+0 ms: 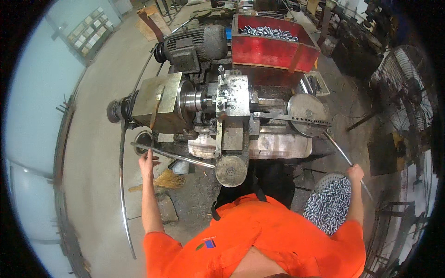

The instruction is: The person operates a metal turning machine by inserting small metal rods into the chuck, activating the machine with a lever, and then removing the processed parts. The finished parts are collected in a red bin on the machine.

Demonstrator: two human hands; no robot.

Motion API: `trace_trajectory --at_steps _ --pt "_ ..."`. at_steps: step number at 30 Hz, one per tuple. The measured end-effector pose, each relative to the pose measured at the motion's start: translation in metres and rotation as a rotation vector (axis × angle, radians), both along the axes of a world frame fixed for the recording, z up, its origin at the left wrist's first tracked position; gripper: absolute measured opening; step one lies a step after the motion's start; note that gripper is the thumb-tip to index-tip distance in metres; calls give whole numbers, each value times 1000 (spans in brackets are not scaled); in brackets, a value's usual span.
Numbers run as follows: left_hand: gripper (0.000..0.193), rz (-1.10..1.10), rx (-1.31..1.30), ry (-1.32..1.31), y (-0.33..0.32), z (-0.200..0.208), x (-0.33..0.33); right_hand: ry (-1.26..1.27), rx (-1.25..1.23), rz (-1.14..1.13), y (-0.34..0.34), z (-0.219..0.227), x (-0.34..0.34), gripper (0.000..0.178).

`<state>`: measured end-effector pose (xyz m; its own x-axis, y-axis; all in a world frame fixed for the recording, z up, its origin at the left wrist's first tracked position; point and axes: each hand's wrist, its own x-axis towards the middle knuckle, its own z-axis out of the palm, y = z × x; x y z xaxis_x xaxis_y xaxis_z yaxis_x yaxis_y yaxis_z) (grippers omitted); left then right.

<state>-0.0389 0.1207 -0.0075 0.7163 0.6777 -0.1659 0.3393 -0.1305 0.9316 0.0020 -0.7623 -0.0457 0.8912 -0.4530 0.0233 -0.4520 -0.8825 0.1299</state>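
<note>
A small, greasy lathe stands before me, with a boxy headstock (155, 102), a round chuck (190, 100) and a steel tool block (239, 95). My left hand (147, 164) is at the outer end of a metal lever (187, 160); a fingertip touches the bar while the other fingers are spread. That lever runs to a round disc (231, 172) at the front. On the right, my right hand (355, 173) is closed round another lever rod (339, 148), which slants down from a larger disc (307, 111) with a drilled flat bar across it.
Behind the lathe are a motor (197, 44) and a red box (273, 54) of small metal cylinders. More cylinders fill a round container (328, 206) beside my right arm. A fan (408, 90) stands far right. A broom (169, 180) and long rod (123, 180) are left.
</note>
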Motion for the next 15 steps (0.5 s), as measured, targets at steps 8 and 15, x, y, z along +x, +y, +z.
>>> trace_trajectory --at_steps 8,15 --pt "27 143 -149 -144 -33 -20 27 -198 902 39 147 17 -113 31" --pt "26 143 -144 -165 -30 -22 28 -165 1131 -87 200 37 -122 24"
